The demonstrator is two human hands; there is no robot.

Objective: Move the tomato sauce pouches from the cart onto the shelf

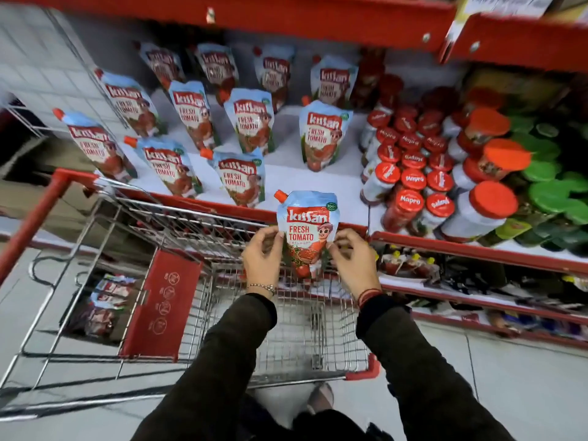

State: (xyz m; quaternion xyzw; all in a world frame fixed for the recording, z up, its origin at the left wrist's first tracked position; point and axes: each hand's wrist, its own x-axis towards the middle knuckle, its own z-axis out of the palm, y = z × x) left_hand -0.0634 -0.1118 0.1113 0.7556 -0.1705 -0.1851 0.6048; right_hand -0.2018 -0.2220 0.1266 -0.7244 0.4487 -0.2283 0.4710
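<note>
A light-blue tomato sauce pouch (306, 230) with a red spout is held upright above the wire cart (286, 329), just in front of the shelf's red front edge. My left hand (262, 261) pinches its left side and my right hand (353, 259) pinches its right side. Several matching pouches (240, 176) stand in rows on the white shelf (318, 179), with a bare gap at the front right of them. More pouches (105, 300) lie in the cart's lower part, seen through the wire at the left.
Red-lidded jars (410, 179) fill the shelf right of the pouches, with green-lidded jars (550, 192) further right. A red shelf (286, 17) hangs overhead. The cart's red flap (162, 307) stands left of my arms. A lower shelf (477, 291) holds other goods.
</note>
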